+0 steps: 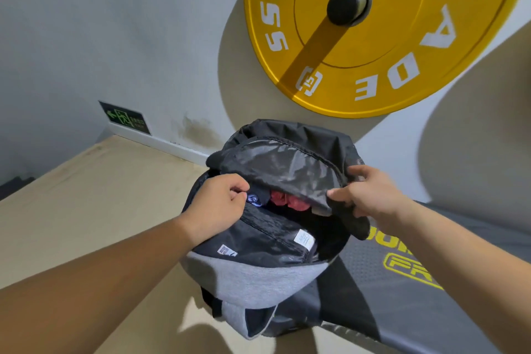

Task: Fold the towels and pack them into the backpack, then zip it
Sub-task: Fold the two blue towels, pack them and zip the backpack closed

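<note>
Though open — backpack [258,276], flap [287,169] over towel [290,202]

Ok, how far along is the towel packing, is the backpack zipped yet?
Not zipped yet. Done: a red towel already sits inside the backpack. In hand: the left hand pinches the near rim of the opening and the right hand grips the black top flap, with the opening wide. Left: zipping it shut. No loose towels show outside it.
</note>
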Available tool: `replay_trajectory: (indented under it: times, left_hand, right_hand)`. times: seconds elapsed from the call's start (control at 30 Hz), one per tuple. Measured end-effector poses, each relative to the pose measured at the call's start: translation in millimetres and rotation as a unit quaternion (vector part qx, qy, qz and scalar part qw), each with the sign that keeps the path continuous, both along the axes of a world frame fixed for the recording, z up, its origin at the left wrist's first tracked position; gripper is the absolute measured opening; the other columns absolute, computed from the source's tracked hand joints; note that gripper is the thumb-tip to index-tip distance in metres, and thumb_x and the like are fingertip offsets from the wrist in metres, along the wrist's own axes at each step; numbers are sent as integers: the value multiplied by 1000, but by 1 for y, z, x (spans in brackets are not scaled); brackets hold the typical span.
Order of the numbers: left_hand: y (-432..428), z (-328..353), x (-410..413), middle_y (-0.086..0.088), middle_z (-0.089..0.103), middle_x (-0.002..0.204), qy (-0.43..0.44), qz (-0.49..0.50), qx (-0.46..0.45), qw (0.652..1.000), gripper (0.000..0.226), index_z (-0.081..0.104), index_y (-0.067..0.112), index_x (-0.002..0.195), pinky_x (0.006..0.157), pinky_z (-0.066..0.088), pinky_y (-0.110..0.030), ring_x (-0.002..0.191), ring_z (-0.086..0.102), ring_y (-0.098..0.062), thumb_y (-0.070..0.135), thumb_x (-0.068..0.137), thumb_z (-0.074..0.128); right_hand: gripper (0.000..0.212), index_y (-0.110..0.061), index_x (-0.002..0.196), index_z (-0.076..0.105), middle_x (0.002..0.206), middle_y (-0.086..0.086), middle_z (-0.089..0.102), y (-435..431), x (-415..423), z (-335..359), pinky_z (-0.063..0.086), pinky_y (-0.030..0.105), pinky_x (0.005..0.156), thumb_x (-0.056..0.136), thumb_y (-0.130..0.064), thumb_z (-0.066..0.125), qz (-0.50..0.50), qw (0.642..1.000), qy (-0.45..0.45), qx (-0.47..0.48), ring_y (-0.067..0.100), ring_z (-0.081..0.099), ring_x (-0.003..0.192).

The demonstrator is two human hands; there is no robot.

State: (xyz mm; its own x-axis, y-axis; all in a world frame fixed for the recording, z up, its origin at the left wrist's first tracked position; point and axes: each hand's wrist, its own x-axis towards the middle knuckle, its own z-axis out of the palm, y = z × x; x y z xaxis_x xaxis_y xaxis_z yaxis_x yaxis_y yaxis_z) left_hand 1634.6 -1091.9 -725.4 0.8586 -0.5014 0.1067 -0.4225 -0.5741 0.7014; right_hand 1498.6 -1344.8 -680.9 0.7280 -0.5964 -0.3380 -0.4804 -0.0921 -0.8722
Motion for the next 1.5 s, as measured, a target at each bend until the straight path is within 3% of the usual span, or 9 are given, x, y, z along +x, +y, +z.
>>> replay_trajectory:
  times: [0.23, 0.37, 0.57, 0.7, 0.83, 1.0, 1.17, 1.3, 1.5]
  left_hand:
    - [34, 53, -7, 9, 55, 98, -141, 69, -29, 987, 12, 58, 25, 96, 73, 42, -22, 77, 56, -3, 14, 91, 57]
    - [63, 60, 6, 0, 56, 109, -142, 158, -36, 976, 19, 61, 16, 105, 84, 42, -29, 93, 57, -20, 7, 92, 50]
    - [86, 29, 16, -2, 59, 118, -21, 168, 53, 984, 32, 61, 18, 114, 91, 47, -33, 107, 61, -26, 43, 95, 58]
    - [88, -3, 6, 2, 59, 123, 200, 128, 58, 970, 55, 47, 21, 128, 91, 52, -33, 108, 62, -23, 46, 87, 72]
    - [86, -36, 6, 1, 68, 111, 233, 132, 31, 963, 61, 50, 24, 135, 84, 58, -34, 97, 67, -20, 10, 77, 67]
    - [75, -31, -11, -8, 70, 94, 223, 101, 120, 962, 36, 63, 18, 107, 69, 62, -37, 75, 69, -25, 8, 75, 49]
    - [68, -30, -55, -9, 66, 81, 270, -1, 204, 941, 16, 50, 19, 88, 56, 58, -31, 57, 68, -26, 12, 75, 45]
    - [79, -41, -37, -5, 52, 67, 179, 1, 187, 966, 34, 47, 15, 72, 54, 41, -29, 60, 54, -21, 36, 99, 48]
    - [106, -70, 44, 7, 67, 80, 148, 133, -33, 979, 25, 66, 35, 80, 72, 54, -36, 72, 64, -26, 14, 85, 54]
  right_hand:
    - [71, -12, 144, 47, 78, 1, 69, 40, -22, 41, 44, 15, 54, 78, 7, 65, 231, 958, -36, -167, 5, 57, 58]
    - [28, -24, 105, 70, 70, -4, 69, 77, -27, 45, 54, 25, 59, 79, -17, 63, 409, 871, 58, -264, 4, 56, 56]
    - [31, -31, 118, 62, 114, -8, 62, 118, -9, 19, 51, 36, 89, 92, -47, 57, 387, 814, -20, -433, 17, 59, 110]
    - [61, -32, 140, 49, 135, -1, 60, 118, 0, -9, 46, 35, 104, 89, -64, 56, 481, 777, 149, -377, 23, 56, 126]
    - [55, -27, 122, 59, 126, 2, 65, 114, -5, -21, 46, 34, 99, 93, -70, 43, 515, 765, 232, -309, 26, 59, 119]
    - [74, -13, 110, 61, 130, 15, 61, 103, 7, -12, 41, 39, 103, 97, -72, 19, 451, 789, 296, -293, 32, 55, 122]
    - [57, -21, 70, 48, 84, -1, 57, 97, 2, -20, 44, 33, 71, 93, -72, 38, 390, 779, 217, -439, 27, 57, 85]
    - [48, -33, 110, 58, 112, -13, 57, 104, 13, -38, 49, 38, 94, 86, -71, 41, 413, 800, 41, -434, 16, 56, 111]
    - [75, -40, 152, 28, 163, -13, 22, 121, 19, -59, 22, 37, 124, 88, -73, 47, 485, 761, 98, -419, 16, 11, 154]
